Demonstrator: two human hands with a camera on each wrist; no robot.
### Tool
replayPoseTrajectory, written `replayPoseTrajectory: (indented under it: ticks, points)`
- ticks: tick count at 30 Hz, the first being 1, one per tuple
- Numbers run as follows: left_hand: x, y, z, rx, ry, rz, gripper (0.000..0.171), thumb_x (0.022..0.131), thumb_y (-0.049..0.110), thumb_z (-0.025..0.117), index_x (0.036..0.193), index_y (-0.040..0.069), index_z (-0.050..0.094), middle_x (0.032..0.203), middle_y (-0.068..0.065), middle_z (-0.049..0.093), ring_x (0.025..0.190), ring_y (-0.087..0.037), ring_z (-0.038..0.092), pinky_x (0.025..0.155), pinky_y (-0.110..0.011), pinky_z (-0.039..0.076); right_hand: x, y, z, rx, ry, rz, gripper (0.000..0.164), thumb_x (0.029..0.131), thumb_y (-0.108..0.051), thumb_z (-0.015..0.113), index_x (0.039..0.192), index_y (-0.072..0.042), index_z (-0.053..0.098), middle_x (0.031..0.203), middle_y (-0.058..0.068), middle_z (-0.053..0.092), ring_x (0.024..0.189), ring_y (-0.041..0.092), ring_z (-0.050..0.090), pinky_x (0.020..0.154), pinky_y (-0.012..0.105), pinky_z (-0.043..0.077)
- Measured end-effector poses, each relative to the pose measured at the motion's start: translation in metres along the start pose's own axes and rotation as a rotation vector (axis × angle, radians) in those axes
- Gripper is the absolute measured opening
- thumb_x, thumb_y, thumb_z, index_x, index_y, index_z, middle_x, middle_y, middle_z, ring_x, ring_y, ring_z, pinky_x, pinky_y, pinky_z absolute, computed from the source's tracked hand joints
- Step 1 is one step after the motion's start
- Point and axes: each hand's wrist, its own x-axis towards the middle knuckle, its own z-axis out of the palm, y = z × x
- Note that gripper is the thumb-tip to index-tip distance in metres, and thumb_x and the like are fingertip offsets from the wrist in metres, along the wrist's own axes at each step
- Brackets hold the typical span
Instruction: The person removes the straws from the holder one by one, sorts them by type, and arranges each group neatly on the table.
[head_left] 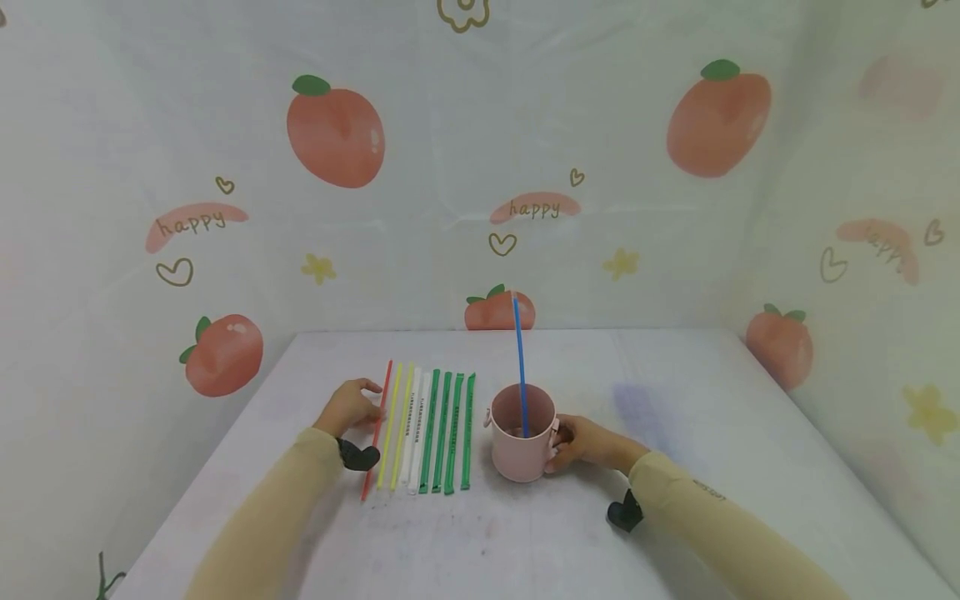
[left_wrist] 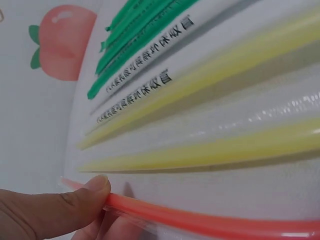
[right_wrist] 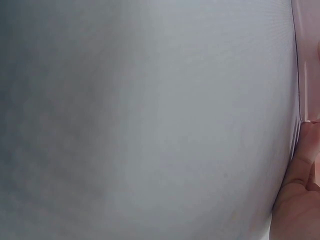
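Observation:
My left hand (head_left: 349,407) pinches a red straw (left_wrist: 200,216) between thumb and fingers near its far end. That straw is the leftmost of a row, and its near end (head_left: 367,482) lies toward me. Two yellow straws (head_left: 390,425) come right after it, then two white paper-wrapped straws (head_left: 409,433) with dark print. My right hand (head_left: 588,443) grips a small pink bucket (head_left: 517,462) by its right side, thumb toward me. A blue straw (head_left: 520,350) stands nearly upright inside the bucket. At the right wrist view's edge, part of the pink wall (right_wrist: 307,65) shows beside my fingers.
Several green-wrapped straws (head_left: 450,433) lie between the white straws and the bucket. Everything sits on a white table (head_left: 480,550). A white cloth backdrop (head_left: 420,267) printed with peaches and stars hangs behind and along the sides.

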Motion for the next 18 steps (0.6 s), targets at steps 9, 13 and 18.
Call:
replayPoseTrajectory:
  ticks: [9, 13, 18]
  points:
    - [0.0039, -0.0014, 0.0040, -0.008, -0.001, -0.042, 0.054, 0.073, -0.001, 0.074, 0.122, -0.002, 0.051, 0.071, -0.010, 0.063, 0.047, -0.012, 0.057, 0.050, -0.024, 0.051, 0.0008, 0.0018, -0.0005, 0.020, -0.011, -0.018, 0.055, 0.068, -0.005, 0.081, 0.114, -0.002, 0.052, 0.090, 0.006, 0.049, 0.085, 0.018, 0.045, 0.073, 0.026, 0.040]
    - [0.0044, 0.0005, 0.0052, 0.038, 0.012, -0.047, 0.055, 0.073, 0.001, 0.076, 0.122, -0.002, 0.051, 0.072, -0.010, 0.061, 0.048, -0.012, 0.057, 0.049, -0.023, 0.050, 0.0009, 0.0025, -0.0004, 0.032, -0.016, -0.031, 0.053, 0.067, -0.004, 0.081, 0.112, -0.001, 0.052, 0.089, 0.005, 0.049, 0.084, 0.018, 0.045, 0.073, 0.026, 0.040]
    - [0.0045, 0.0004, 0.0068, 0.065, 0.012, -0.031, 0.053, 0.072, 0.002, 0.076, 0.120, -0.003, 0.052, 0.071, -0.010, 0.062, 0.051, -0.013, 0.058, 0.050, -0.024, 0.050, 0.0005, 0.0036, 0.0001, 0.032, -0.021, -0.044, 0.052, 0.068, -0.004, 0.081, 0.111, -0.001, 0.053, 0.088, 0.005, 0.049, 0.083, 0.017, 0.045, 0.072, 0.026, 0.041]
